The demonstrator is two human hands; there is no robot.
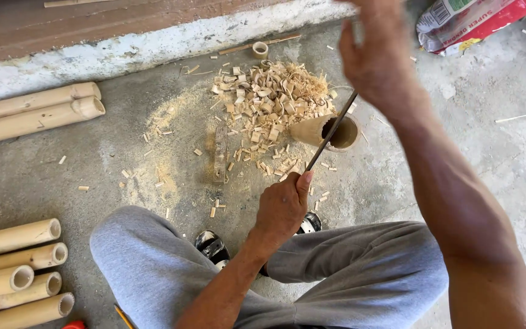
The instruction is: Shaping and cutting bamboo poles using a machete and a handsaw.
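The left hand [282, 207] was closed in a fist around the lower end of a thin dark metal blade [331, 131] — thumb pressed up along it. The blade slanted up across the open mouth of a short hollow tan bamboo tube [312, 130] lying on the grey concrete floor [458, 91] beside a heap of pale bamboo chips [269, 97]. The right hand [377, 55] was raised above, its fingers curled — what it gripped could not be told.

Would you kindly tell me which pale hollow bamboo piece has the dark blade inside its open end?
The short bamboo tube beside the shavings pile; the stacked poles lie untouched at left.
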